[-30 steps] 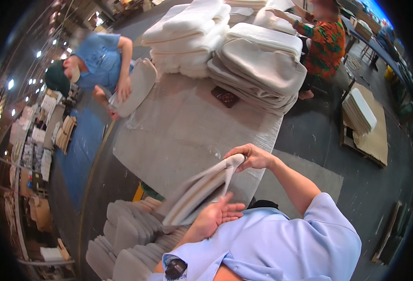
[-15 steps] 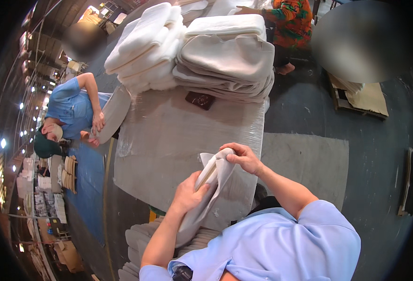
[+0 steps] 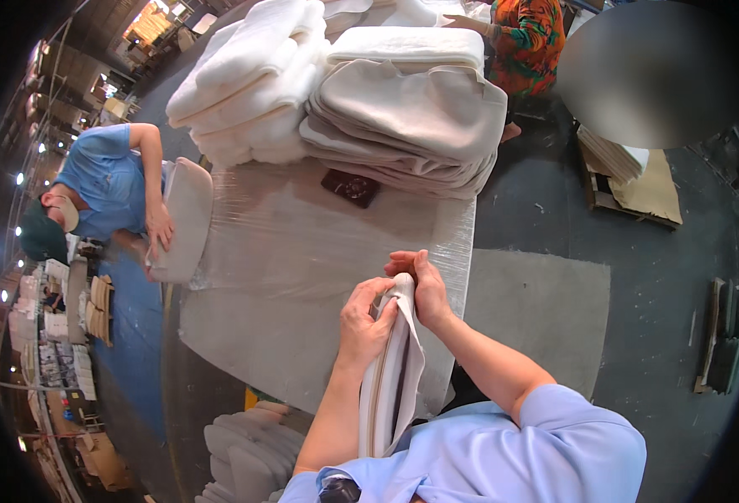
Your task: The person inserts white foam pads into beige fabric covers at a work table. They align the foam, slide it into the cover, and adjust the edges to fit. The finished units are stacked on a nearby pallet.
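Observation:
A long pale grey fabric cover (image 3: 413,360) hangs upright in front of my chest, its long seam facing up. A thin brownish strip, perhaps a zipper, runs down that seam, and a gap shows beside it. Near the cover's far end, my left hand (image 3: 364,323) pinches its edge between thumb and fingers. Against the other side of that end rests my right hand (image 3: 426,293), its fingers stretched out and not wrapped round the cloth. The cover's near end disappears against my blue shirt.
Ahead stands a plastic-wrapped table (image 3: 260,310) bearing grey covers (image 3: 411,109), white padded pieces (image 3: 252,75) and a dark flat item (image 3: 351,188). More grey covers (image 3: 248,448) lie lower left. A co-worker (image 3: 105,180) handles a grey piece at left; another (image 3: 527,50) stands beyond the stacks.
My left hand has moved up to the cover's far end. My right hand has let go of that end and straightened its fingers. The cover stands more upright; the left co-worker has shifted left.

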### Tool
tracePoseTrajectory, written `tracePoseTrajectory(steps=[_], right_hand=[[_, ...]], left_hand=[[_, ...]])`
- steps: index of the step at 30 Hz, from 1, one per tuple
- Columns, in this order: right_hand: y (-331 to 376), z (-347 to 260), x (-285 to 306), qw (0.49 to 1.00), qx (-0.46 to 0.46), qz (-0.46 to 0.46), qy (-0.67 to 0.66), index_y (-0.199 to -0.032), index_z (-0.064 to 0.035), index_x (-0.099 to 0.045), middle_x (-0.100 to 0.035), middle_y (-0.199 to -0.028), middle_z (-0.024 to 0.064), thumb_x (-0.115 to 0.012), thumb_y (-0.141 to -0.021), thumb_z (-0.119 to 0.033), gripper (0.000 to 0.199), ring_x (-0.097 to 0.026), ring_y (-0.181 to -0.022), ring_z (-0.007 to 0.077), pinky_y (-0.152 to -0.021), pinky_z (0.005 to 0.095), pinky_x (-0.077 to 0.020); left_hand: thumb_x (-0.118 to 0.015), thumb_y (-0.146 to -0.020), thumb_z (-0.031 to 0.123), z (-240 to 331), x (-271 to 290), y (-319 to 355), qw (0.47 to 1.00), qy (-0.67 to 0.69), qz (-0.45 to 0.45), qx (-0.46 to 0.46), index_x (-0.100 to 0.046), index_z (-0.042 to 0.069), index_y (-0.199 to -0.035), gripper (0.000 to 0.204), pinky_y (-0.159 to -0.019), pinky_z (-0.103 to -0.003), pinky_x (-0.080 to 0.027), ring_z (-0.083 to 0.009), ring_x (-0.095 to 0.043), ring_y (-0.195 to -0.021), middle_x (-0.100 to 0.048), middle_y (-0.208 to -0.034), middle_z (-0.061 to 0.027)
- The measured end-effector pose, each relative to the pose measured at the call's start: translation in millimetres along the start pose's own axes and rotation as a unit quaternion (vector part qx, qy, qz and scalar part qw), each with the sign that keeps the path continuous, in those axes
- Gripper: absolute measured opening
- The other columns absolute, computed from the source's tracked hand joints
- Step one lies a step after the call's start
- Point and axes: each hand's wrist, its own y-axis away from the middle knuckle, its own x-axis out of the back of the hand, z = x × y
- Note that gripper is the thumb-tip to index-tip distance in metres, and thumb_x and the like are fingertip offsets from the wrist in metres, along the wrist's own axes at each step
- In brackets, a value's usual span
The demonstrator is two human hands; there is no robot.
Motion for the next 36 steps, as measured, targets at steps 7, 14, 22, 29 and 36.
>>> tracePoseTrajectory(steps=[7, 14, 22, 29, 36], right_hand=[[2, -13, -11, 0.994, -0.073, 0.079, 0.017, -0.136, -0.0039, -0.066, -0.072, -0.11, 0.0113, -0.036, -0.113, -0.065, 0.072, -0.064, -0.103, 0.017, -0.094, 0.0344, -0.0516], [-5, -27, -29, 0.966, 0.028, 0.019, 0.256, -0.134, -0.0057, -0.068, -0.073, -0.1, 0.0079, -0.051, -0.114, -0.045, 0.048, -0.067, -0.101, 0.0158, -0.091, 0.0342, -0.0532], [-10, -25, -5, 0.995, 0.008, -0.069, 0.068, -0.132, -0.0042, -0.068, -0.072, -0.12, 0.0063, -0.052, -0.114, -0.035, 0.039, -0.061, -0.12, 0.0148, -0.106, 0.0341, -0.046], [11, -9, 40, 0.986, -0.028, -0.157, -0.056, -0.13, -0.0051, -0.072, -0.065, -0.139, 0.0079, -0.066, -0.106, -0.028, 0.033, -0.057, -0.131, 0.017, -0.112, 0.0346, -0.0429], [13, -8, 38, 0.985, -0.001, -0.167, 0.033, -0.118, -0.006, -0.074, -0.065, -0.127, 0.0025, -0.068, -0.104, -0.021, 0.021, -0.059, -0.114, 0.0119, -0.098, 0.0299, -0.0465]], left_hand=[[-0.07, -0.096, 0.004, -15, -29, 7, 0.994, 0.084, 0.074, 0.009, -0.076, 0.001, -0.106, 0.012, -0.094, -0.037, -0.056, -0.0242, -0.071, -0.106, -0.075, -0.111, -0.0141], [-0.069, -0.097, 0.005, -35, -34, 11, 0.977, 0.163, 0.092, 0.102, -0.071, 0.0, -0.095, 0.006, -0.08, -0.035, -0.055, -0.023, -0.069, -0.087, -0.073, -0.096, -0.0112], [-0.067, -0.1, 0.007, -40, -25, 5, 0.987, 0.128, 0.06, 0.077, -0.067, 0.001, -0.096, 0.008, -0.08, -0.034, -0.053, -0.0207, -0.066, -0.086, -0.069, -0.093, -0.0087], [-0.068, -0.101, 0.007, -38, -22, 7, 0.99, 0.128, 0.044, 0.044, -0.066, 0.001, -0.098, 0.007, -0.082, -0.034, -0.053, -0.0203, -0.066, -0.089, -0.069, -0.097, -0.0091], [-0.067, -0.101, 0.007, -44, -26, 10, 0.981, 0.174, 0.039, 0.075, -0.065, 0.002, -0.099, 0.006, -0.083, -0.033, -0.052, -0.0193, -0.064, -0.091, -0.068, -0.1, -0.0087]])
